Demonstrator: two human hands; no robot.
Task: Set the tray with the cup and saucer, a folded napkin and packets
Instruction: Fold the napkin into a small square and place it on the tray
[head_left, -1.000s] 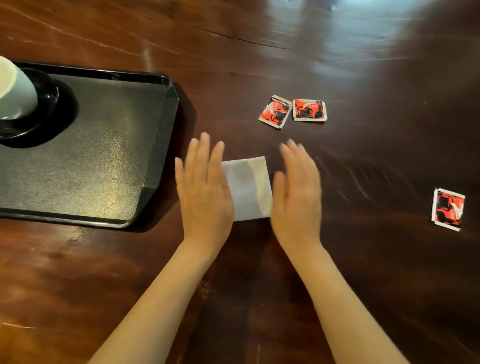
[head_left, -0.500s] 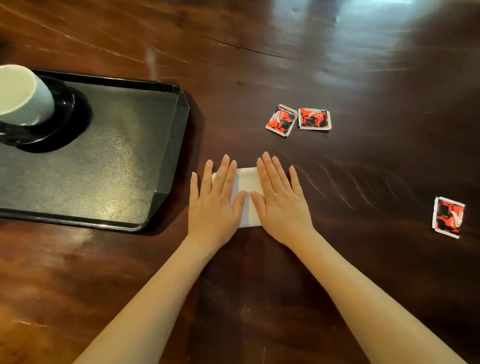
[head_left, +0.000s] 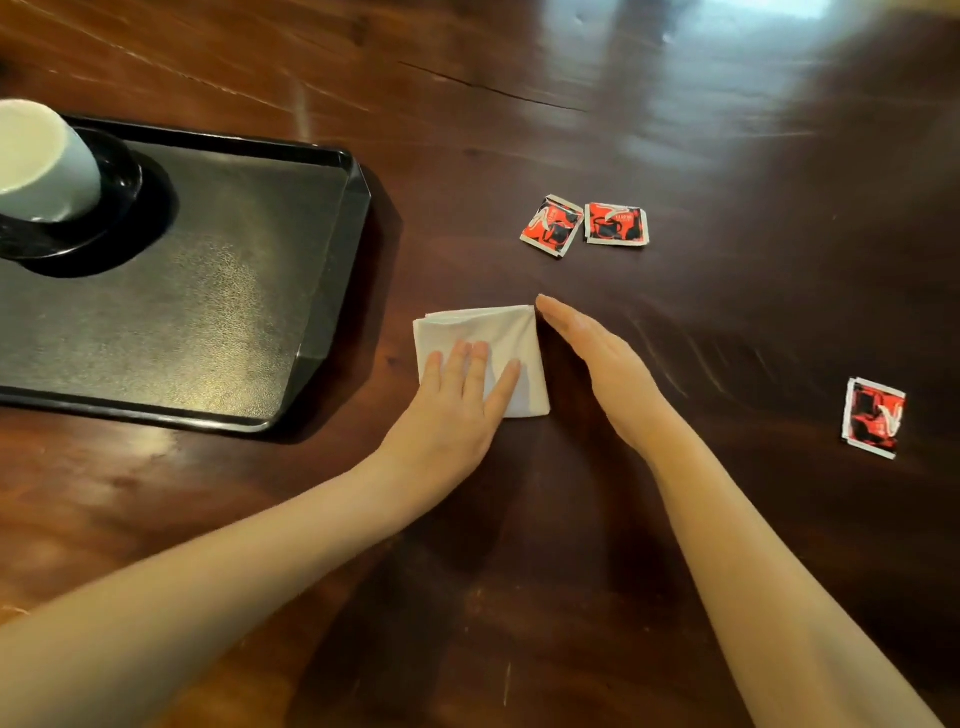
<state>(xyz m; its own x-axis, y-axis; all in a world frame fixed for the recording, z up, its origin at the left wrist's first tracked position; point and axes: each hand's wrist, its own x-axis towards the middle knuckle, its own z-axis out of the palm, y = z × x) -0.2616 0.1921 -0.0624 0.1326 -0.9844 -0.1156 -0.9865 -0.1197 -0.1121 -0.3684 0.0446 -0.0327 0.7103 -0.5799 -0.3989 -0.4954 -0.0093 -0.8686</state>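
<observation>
Now, hands: both bare and flat-fingered over the dark wooden worktop (head_left: 675, 130), neither one gripping anything.
Left hand (head_left: 452, 410): palm down, fingers spread and straight, fingertips pressing on the near left part of the napkin.
Right hand (head_left: 602, 369): turned on its edge, fingers straight and together, standing along the napkin's right side; the fingertips reach the napkin's far right corner, and whether the hand touches the paper cannot be told.
Napkin (head_left: 498, 332): white, folded to a rough square, lying flat on the worktop between the two hands, its far edge a little rumpled.
Tray (head_left: 234, 312): black and rectangular with a raised rim, left of the left hand; its right rim is just beside the napkin but apart from it.
Saucer (head_left: 119, 208): black, on the tray's far left part, well left of and beyond the left hand.
Cup (head_left: 47, 166): white, standing on the saucer, partly cut off by the picture's left edge.
Packets, near pair (head_left: 551, 226) (head_left: 616, 223): red, black and white, lying side by side on the worktop beyond the right hand's fingertips, edges almost meeting.
Packet, lone (head_left: 874, 418): same colours, flat on the worktop well to the right of the right hand.
Forearms: bare, reaching in from the near edge toward the napkin.
</observation>
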